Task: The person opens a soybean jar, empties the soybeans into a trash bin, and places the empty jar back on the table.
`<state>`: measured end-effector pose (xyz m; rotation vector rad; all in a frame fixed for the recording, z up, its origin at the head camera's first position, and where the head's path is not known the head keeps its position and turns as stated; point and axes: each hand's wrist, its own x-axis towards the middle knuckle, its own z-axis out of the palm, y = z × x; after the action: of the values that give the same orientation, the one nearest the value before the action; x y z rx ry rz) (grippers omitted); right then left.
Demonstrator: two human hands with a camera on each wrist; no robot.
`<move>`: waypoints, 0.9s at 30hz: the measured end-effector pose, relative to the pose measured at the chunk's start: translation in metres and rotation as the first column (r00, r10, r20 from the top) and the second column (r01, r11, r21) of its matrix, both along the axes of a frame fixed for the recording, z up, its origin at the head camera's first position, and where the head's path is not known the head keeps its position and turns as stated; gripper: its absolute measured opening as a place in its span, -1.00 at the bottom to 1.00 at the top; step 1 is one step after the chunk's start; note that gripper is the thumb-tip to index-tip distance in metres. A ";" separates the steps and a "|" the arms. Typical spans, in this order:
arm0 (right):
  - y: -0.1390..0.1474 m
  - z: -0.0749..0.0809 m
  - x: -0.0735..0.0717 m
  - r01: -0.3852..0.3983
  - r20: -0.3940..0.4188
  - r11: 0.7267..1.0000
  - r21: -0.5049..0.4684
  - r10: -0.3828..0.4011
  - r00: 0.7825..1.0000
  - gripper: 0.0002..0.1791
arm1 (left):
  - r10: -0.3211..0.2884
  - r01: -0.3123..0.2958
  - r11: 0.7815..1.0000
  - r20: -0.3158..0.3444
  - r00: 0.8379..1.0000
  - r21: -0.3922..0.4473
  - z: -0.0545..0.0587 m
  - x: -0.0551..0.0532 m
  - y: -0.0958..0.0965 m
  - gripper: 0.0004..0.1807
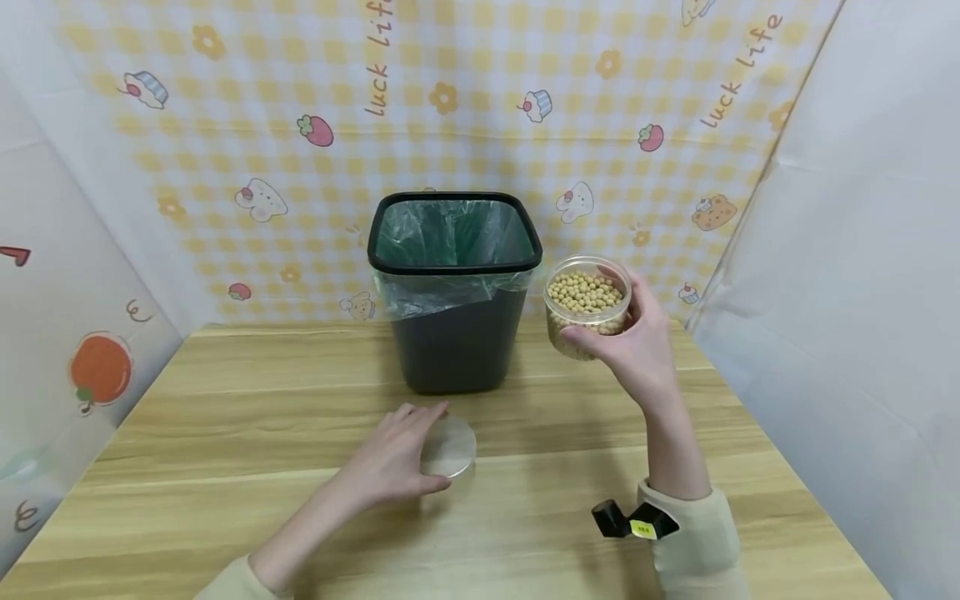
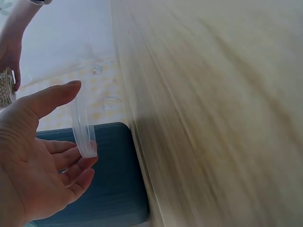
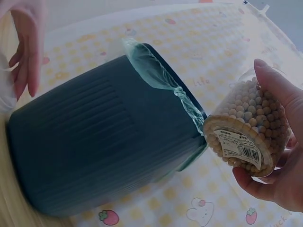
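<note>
My right hand [image 1: 641,342] grips a clear plastic jar [image 1: 555,332] by its side, raised to the right of the bin. The jar is open-topped and nearly full of yellow soybeans [image 1: 585,293]. A barcode label [image 3: 239,147] shows on its underside in the right wrist view. Lower down, in front of the bin, my left hand [image 1: 393,458] holds a round clear lid [image 1: 452,448] by its edge between thumb and fingers. Seen from the left wrist, the lid [image 2: 83,125] lies roughly level with the tabletop, a little above it.
A dark bin [image 1: 457,342] lined with a translucent green bag [image 1: 450,233] stands at the back of the wooden table [image 1: 187,483]. Behind it hangs a yellow checked cloth [image 1: 247,100]. White sheets [image 1: 840,275] close off both sides.
</note>
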<state>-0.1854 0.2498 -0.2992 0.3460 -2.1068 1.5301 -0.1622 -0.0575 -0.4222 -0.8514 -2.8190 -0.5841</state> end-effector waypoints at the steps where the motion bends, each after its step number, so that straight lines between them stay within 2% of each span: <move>1: 0.000 0.000 0.000 0.002 0.000 1.000 0.002 -0.002 1.000 -0.07 | -0.001 0.001 1.000 0.016 1.000 -0.001 0.000 -0.001 0.000 0.07; 10: -0.005 -0.002 -0.001 0.016 0.007 0.999 0.040 -0.016 1.000 -0.05 | -0.009 0.013 1.000 0.160 0.987 -0.024 -0.007 -0.001 -0.001 0.11; 16: -0.012 -0.005 -0.001 0.008 0.028 0.999 0.053 -0.010 1.000 -0.05 | -0.040 0.048 0.998 0.215 0.976 -0.030 -0.011 0.001 -0.006 0.17; 23: -0.017 -0.007 -0.001 -0.042 0.010 0.999 0.030 0.041 0.999 -0.06 | -0.089 0.094 0.996 0.213 0.973 -0.012 -0.014 0.004 -0.008 0.19; 27: -0.018 -0.008 -0.001 -0.039 0.013 0.998 0.047 0.039 0.999 -0.06 | -0.100 0.103 0.995 0.201 0.974 -0.006 -0.017 0.004 -0.008 0.19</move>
<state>-0.1860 0.2316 -0.3072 0.3982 -2.1606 1.5096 -0.1578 -0.0654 -0.4395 -0.9980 -2.9770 -0.6988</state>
